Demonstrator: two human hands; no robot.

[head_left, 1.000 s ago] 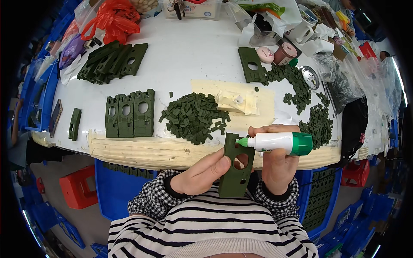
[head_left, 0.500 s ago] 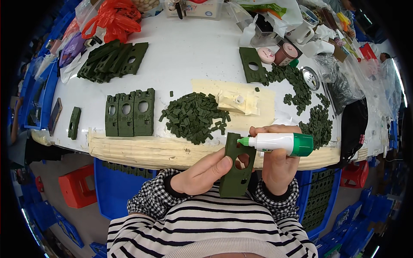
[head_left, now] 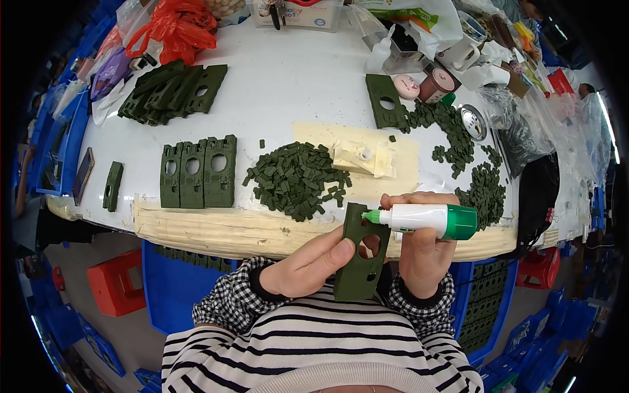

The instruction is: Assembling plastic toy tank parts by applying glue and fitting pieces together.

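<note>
My left hand (head_left: pixel 313 263) grips a dark green plastic plate (head_left: pixel 358 275) by its left edge, in front of the table. The plate is long, with a large round hole and smaller openings. My right hand (head_left: pixel 422 252) is closed round a white glue bottle (head_left: pixel 419 217) with a green base, lying almost level. Its green nozzle tip touches or nearly touches the upper part of the plate. Just beyond, a heap of small dark green pieces (head_left: pixel 295 177) lies on the table beside a cream-coloured fixture (head_left: pixel 362 156) on tape.
Three similar plates (head_left: pixel 192 171) lie side by side at left, with a stack of more plates (head_left: pixel 171 93) behind. Further small pieces (head_left: pixel 483 190) are scattered at right. A padded edge (head_left: pixel 209 229) runs along the table front. Blue trays (head_left: pixel 167 295) stand below it.
Hands, plate and glue bottle keep almost the same places. The view has shifted very slightly.
</note>
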